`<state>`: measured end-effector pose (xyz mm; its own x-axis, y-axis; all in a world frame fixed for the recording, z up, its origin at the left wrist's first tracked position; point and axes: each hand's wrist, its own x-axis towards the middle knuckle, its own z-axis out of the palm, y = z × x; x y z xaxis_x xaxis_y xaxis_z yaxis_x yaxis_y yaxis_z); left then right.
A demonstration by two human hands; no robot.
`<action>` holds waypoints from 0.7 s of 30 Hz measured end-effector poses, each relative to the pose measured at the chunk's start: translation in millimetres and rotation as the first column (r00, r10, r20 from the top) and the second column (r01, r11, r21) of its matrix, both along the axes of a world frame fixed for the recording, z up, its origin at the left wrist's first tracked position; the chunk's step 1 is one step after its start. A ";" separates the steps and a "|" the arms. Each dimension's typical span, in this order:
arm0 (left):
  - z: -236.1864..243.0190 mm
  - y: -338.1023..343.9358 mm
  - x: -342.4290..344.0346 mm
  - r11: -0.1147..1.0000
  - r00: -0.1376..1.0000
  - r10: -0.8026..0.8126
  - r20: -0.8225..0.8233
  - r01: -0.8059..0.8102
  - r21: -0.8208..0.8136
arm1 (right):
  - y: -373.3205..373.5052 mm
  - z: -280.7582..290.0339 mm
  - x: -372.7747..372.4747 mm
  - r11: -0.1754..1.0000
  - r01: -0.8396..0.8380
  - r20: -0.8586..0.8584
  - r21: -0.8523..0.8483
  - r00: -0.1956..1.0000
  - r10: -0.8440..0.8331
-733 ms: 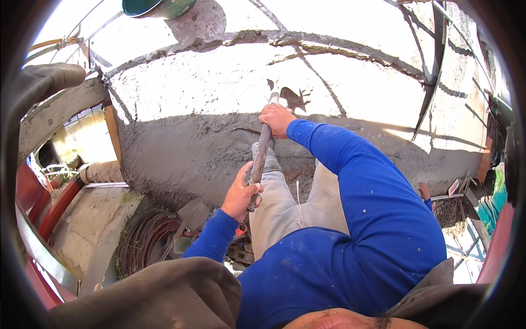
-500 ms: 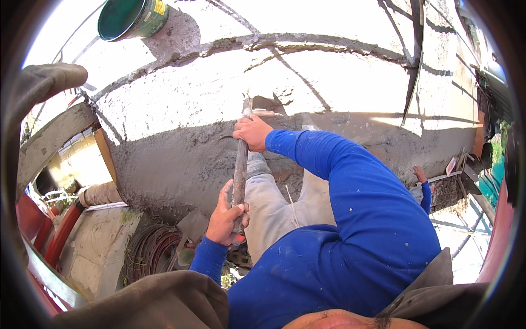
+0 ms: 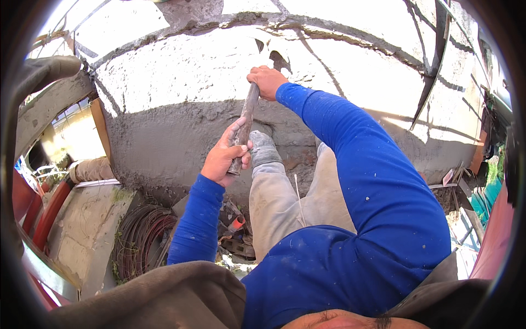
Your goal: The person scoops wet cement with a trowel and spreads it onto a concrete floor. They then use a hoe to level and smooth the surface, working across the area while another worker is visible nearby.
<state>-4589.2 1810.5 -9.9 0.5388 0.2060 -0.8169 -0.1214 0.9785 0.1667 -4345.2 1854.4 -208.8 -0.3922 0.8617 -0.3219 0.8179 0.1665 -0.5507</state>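
A wooden tool handle [image 3: 250, 107] slants up and away in front of me. Near its butt end, my left hand [image 3: 223, 156] is closed on it, with the thumb laid across and some fingers partly straight. Higher up, my right hand [image 3: 267, 82] wraps around the same handle. Past that hand the tool's head is mostly lost in the glare; only dark curved patches show there. Wet grey concrete [image 3: 170, 137] spreads under and beyond the tool. My mud-caked foot [image 3: 264, 148] stands at the concrete just right of the handle.
A coil of rusty wire [image 3: 137, 236] lies at lower left beside a concrete block [image 3: 82, 236]. Red bars [image 3: 52, 214] stand farther left. A ragged ridge [image 3: 230, 22] crosses the far concrete. Dark thin posts [image 3: 435, 60] rise at right.
Both hands and the handle have moved farther away from me, the left forearm reaching out more. The green bucket has nearly left the top of the view. The other person's raised hand no longer shows clearly.
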 end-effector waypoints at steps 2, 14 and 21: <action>0.2 -7.9 -37.7 0.999 0.998 0.043 -0.038 -0.043 0.000 | 11.2 -12.0 -37.4 0.997 -0.081 -0.011 0.008 0.997 0.081; 71.7 -81.1 -115.3 0.928 0.925 0.346 -0.160 -0.362 -0.090 | -7.7 41.4 -154.5 0.927 -0.364 -0.099 -0.088 0.930 0.355; 112.1 -100.8 -103.9 0.993 0.988 0.112 -0.106 -0.114 -0.008 | -48.5 92.9 -122.2 0.965 -0.258 -0.165 -0.035 0.954 0.249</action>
<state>-4693.1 1709.7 102.2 0.4234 0.2490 -0.8711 -0.2138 0.9618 0.1710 -4467.4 1805.9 -115.9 -0.6454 0.7095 -0.2831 0.6546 0.3227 -0.6837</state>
